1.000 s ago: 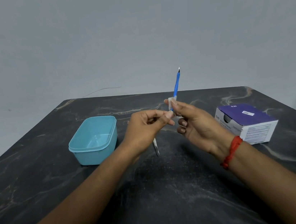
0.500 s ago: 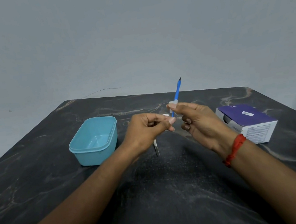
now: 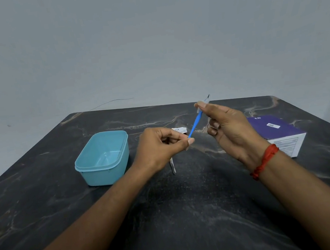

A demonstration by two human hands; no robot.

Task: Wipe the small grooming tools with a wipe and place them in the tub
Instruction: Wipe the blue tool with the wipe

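Blue tool [image 3: 194,123] is up in the air over the middle of the tabletop [image 3: 179,223], held between both hands. It's tilted, with the low end to the left and the dark pointy tip up and to the right.

The left grip [image 3: 158,146] has thumb and forefinger pinched on the low end of it, and the rest of its fingers are curled in. The right grip [image 3: 231,128] is pinching a little white wipe [image 3: 199,110] round the shaft near the top, just under the tip, with its other fingers loosely bent below. So both are clamped on something and neither hangs loose.

The tub [image 3: 103,175] is light blue with no lid on. It sits on the tabletop left of the left grip, near it but not touching. The blue tool is above it and off to its right.

A metal tool [image 3: 172,166] lies flat on the tabletop, mostly hidden under the left grip, with only a narrow end poking out toward the camera. A small white packet [image 3: 179,130] lies just past the left knuckles, its print too small to read.

On the right there's a box [image 3: 283,140] with a purple top and a white side, partly behind the right wrist. That wrist has a red thread band [image 3: 266,158] on it. The tabletop is dark stone with pale veins, and there's a plain grey wall [image 3: 149,43] behind it.
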